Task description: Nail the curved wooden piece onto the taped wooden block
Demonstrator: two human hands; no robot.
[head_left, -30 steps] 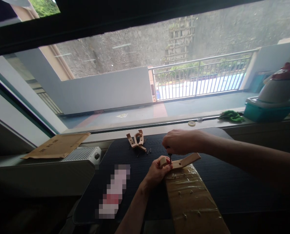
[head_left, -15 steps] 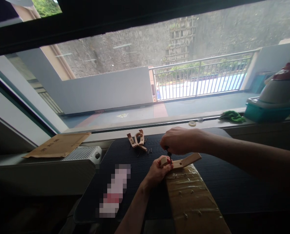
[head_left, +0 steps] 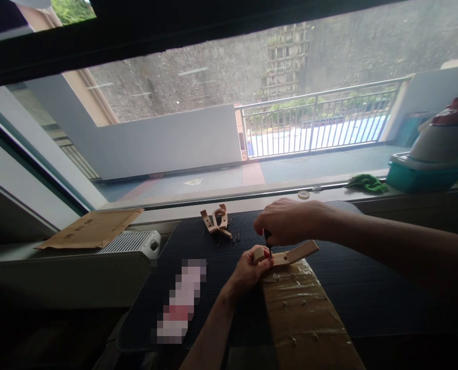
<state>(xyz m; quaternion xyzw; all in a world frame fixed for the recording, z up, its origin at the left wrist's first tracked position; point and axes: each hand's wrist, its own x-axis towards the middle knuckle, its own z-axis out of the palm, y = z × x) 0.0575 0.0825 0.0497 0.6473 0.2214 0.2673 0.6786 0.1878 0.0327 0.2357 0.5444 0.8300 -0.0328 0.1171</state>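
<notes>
A pale wooden hook (head_left: 300, 253) lies across the far end of a tape-wrapped cardboard box (head_left: 302, 313). My left hand (head_left: 251, 268) is closed on the hook's left, curled end. Above it, my right hand (head_left: 281, 222) is closed around the dark handle of a screwdriver (head_left: 268, 240), held upright with its shaft pointing down at the hook near my left fingertips. The screwdriver's tip and any screw under it are hard to make out. One bare hole shows midway along the hook.
More wooden hooks (head_left: 216, 222) and several loose screws (head_left: 235, 238) lie at the back of the dark table (head_left: 198, 246). A blurred pink-white item (head_left: 183, 303) is at left. On the sill are a green cloth (head_left: 367, 183) and a teal box (head_left: 425, 173). Screws stick out of the cardboard box.
My right hand has turned slightly with the screwdriver and sits a touch lower. My left hand and the wooden hook stay in place.
</notes>
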